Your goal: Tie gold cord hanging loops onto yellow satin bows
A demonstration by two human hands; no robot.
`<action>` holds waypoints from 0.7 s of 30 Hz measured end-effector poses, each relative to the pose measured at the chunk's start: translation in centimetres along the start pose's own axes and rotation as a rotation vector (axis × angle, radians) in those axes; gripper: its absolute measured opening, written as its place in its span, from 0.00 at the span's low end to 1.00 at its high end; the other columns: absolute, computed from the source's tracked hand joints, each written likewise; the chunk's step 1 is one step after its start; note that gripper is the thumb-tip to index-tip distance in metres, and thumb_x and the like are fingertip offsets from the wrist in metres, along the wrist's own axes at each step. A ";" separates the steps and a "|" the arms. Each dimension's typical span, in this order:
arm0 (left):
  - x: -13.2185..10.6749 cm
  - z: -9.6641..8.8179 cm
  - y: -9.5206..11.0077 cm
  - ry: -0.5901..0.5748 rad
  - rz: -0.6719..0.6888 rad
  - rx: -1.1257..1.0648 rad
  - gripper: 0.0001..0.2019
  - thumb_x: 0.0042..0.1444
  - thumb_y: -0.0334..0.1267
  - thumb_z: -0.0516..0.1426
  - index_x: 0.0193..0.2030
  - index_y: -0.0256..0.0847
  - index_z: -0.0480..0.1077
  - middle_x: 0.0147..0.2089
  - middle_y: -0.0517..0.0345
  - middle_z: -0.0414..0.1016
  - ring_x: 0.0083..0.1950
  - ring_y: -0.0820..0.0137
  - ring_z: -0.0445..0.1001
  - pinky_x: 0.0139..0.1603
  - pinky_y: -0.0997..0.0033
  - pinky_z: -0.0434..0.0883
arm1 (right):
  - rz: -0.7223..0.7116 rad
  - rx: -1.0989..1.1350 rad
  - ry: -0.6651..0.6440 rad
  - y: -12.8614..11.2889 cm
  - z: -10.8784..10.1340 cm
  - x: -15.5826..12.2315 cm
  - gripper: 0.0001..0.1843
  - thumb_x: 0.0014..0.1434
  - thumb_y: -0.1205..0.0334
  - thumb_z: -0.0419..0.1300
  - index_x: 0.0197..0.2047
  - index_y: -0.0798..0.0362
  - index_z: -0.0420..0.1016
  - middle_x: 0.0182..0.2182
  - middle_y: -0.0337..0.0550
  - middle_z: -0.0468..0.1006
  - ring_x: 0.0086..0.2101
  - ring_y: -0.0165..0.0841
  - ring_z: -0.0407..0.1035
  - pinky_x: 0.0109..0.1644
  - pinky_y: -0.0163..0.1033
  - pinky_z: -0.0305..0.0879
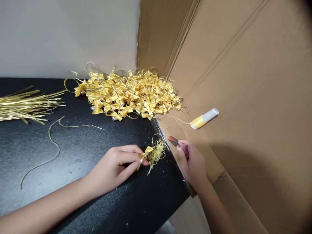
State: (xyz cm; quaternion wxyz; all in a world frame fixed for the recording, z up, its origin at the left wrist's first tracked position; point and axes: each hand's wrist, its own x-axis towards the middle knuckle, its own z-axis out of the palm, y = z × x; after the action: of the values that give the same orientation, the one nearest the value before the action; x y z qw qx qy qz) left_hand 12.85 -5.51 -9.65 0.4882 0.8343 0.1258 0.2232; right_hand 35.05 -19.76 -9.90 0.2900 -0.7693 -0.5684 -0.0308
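Between the fingertips of my left hand (122,164) is a small gold ribbon bow (147,150) with a loop of gold cord. Right beside it lies a tangle of yellow thread scraps (158,151) on the black table. My right hand (193,162) is closed around a pair of small thread snips (174,141), their dark blades with a red patch pointing left toward the scraps. The blades are apart from the bow. My palm and fingers hide most of the snips' handle.
A heap of gold bows (129,94) with cord loops sits at the back. Gold cord strips (29,105) lie at left, near a needle with yellow thread (55,141). A thread spool (204,119) rests on cardboard (243,97) rising at right.
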 end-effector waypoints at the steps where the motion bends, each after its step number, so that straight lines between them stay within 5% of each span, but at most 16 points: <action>1: 0.1 0.0 0.1 -0.008 -0.015 -0.013 0.12 0.63 0.29 0.52 0.37 0.41 0.78 0.36 0.57 0.77 0.34 0.74 0.75 0.34 0.79 0.69 | 0.011 -0.063 0.005 0.4 -0.1 0.1 0.10 0.67 0.59 0.51 0.44 0.52 0.71 0.37 0.45 0.80 0.37 0.35 0.74 0.41 0.38 0.68; 7: 0.3 -0.4 0.8 0.057 -0.201 -0.050 0.07 0.61 0.39 0.56 0.38 0.40 0.73 0.24 0.65 0.68 0.24 0.76 0.61 0.23 0.78 0.59 | 0.060 -0.216 -0.037 1.3 0.0 1.0 0.11 0.66 0.56 0.53 0.42 0.53 0.74 0.38 0.47 0.78 0.39 0.41 0.69 0.45 0.46 0.65; 13: -0.7 -1.5 1.9 0.103 -0.188 -0.060 0.09 0.62 0.38 0.55 0.47 0.41 0.69 0.25 0.67 0.65 0.25 0.76 0.60 0.24 0.78 0.60 | 0.012 -0.261 0.046 0.9 -0.2 1.5 0.09 0.62 0.60 0.58 0.42 0.53 0.76 0.44 0.51 0.75 0.42 0.43 0.67 0.48 0.50 0.66; 17: -2.2 -2.3 2.6 0.165 -0.131 0.047 0.04 0.62 0.36 0.55 0.42 0.42 0.64 0.25 0.68 0.66 0.24 0.77 0.62 0.24 0.79 0.61 | -0.179 0.023 0.019 -2.9 -0.7 2.4 0.14 0.62 0.63 0.59 0.51 0.52 0.73 0.47 0.50 0.74 0.47 0.39 0.69 0.50 0.45 0.68; 21: -3.8 -3.1 3.5 0.211 -0.070 0.172 0.03 0.61 0.33 0.54 0.38 0.43 0.62 0.27 0.68 0.70 0.25 0.78 0.65 0.26 0.80 0.63 | -0.535 0.239 -0.122 -8.9 -0.5 3.7 0.18 0.62 0.63 0.60 0.56 0.49 0.71 0.44 0.45 0.76 0.44 0.35 0.71 0.47 0.41 0.67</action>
State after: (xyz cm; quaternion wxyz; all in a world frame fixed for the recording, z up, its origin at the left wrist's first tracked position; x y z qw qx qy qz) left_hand 7.99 -6.46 -6.21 0.4064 0.8401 0.2244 0.2808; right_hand 28.54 -15.22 -4.45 0.3256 -0.5530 -0.7669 0.0070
